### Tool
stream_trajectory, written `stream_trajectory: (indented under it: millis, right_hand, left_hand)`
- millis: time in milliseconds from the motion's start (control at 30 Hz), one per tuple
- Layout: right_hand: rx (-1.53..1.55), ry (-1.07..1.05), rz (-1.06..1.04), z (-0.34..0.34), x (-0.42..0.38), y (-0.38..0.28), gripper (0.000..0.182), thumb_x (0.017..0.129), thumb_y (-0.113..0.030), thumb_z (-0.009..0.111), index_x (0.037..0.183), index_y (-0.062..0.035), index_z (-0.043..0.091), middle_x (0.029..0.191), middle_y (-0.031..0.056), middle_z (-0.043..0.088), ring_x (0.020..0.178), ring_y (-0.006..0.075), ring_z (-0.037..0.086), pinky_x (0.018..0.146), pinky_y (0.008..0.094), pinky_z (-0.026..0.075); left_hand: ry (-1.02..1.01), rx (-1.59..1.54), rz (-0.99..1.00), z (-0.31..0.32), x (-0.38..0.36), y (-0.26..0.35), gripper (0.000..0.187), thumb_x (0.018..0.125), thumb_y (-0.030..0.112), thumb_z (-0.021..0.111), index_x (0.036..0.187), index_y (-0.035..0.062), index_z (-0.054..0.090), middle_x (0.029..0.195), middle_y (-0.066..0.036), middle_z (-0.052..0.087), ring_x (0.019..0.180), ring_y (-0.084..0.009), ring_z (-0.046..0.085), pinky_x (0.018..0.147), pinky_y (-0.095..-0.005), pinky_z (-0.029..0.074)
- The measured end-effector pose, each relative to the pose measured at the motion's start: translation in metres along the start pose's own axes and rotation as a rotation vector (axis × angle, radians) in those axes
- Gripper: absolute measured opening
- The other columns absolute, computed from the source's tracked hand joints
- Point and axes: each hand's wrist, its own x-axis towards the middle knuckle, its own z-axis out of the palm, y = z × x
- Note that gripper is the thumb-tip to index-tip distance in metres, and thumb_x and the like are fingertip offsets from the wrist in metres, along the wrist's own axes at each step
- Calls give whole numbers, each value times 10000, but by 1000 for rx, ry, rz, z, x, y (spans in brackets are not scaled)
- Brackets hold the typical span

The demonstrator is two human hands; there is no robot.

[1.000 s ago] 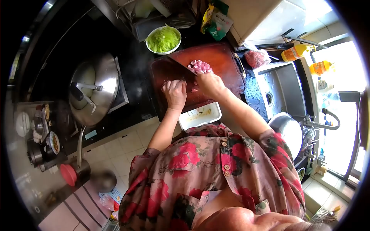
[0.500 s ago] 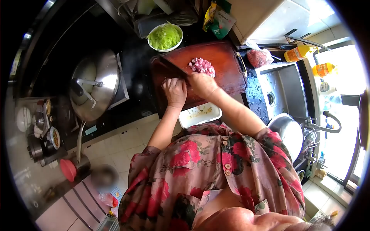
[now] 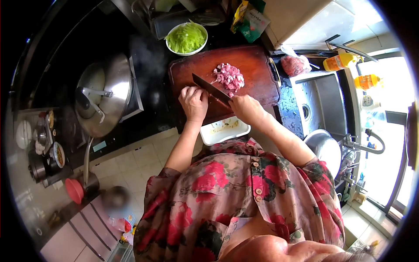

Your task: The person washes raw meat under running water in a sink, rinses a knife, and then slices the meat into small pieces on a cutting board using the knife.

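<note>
My right hand (image 3: 248,109) grips a kitchen knife (image 3: 211,88) by its handle, the dark blade slanting up and left across the wooden cutting board (image 3: 257,83). My left hand (image 3: 194,103) rests on the board with its fingers curled down, knuckles close to the blade. Whatever lies under those fingers is hidden. Beyond the blade sits a pile of diced pink-and-white meat (image 3: 230,76), with a small bit close to the knife. On the near side of the board is a white rectangular dish (image 3: 225,131) with some residue in it.
A bowl of sliced green vegetable (image 3: 186,39) stands behind the board. Left is a lidded wok (image 3: 104,96) on the stove, with steam nearby. To the right are a sink (image 3: 323,100), a bag of meat (image 3: 295,65) and a metal basin (image 3: 325,153).
My right hand has drawn the knife right and toward me, so the blade now lies between my left hand and the meat pile. My left hand has shifted slightly left.
</note>
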Motion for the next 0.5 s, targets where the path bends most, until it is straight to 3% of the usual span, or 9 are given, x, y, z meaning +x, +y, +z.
stream_trajectory:
  millis: [67,133,167,300,333,400,467,500]
  right_hand:
    - [218,86,53,23,24,-2,276,944,-246,500,861,-11,620,710,200,649,697,363,667,623,461,537]
    - [95,74,9,26,57,-14,124,815,-111,597,803,-15,674,723,170,670,707,319,692,611,408,567]
    - [78,80,13,23,63,-17,117,805,-93,598,810,-16,685,753,188,673,735,327,692,633,412,566]
    - [171,142,-42,20,26,1,176,846,-174,589,862,-26,682,820,181,678,754,336,688,659,422,563]
    - [200,34,127,9,11,3,228,884,-222,556,896,-22,666,829,185,674,758,353,682,671,437,557]
    - [27,-68,47,-2,-1,25,248,905,-239,534,919,-23,653,823,198,675,763,369,677,684,452,550]
    - [106,69,253,-7,-6,22,243,906,-233,530,918,-22,651,790,203,673,766,376,676,680,463,547]
    - [113,108,221,-7,-8,25,211,891,-206,532,904,-24,637,737,196,666,742,378,675,666,460,548]
  left_hand:
    - [-31,6,16,-1,-5,-2,56,741,157,704,749,125,658,868,-10,630,965,-280,554,852,-416,416]
    - [-56,19,33,-1,0,0,46,749,135,694,739,111,655,867,-20,648,940,-290,560,817,-403,446]
    - [-56,13,40,-3,1,1,34,765,141,689,761,114,669,877,-17,643,937,-282,560,811,-399,449]
    - [-62,110,-31,-8,-2,8,52,799,169,685,815,123,704,931,-10,637,930,-271,564,795,-387,457]
    - [-58,106,-35,-8,-1,8,52,799,169,685,815,123,704,931,-10,637,930,-271,564,795,-387,457]
    - [-37,104,-41,-10,-4,10,79,815,184,679,838,115,710,943,-19,637,911,-268,568,780,-383,464]
    - [-34,54,-21,-12,-4,9,105,829,194,668,861,105,714,945,-27,634,922,-271,575,802,-395,471]
    - [13,28,-22,-11,-3,9,90,833,184,661,858,109,704,942,-33,627,913,-282,573,794,-407,474]
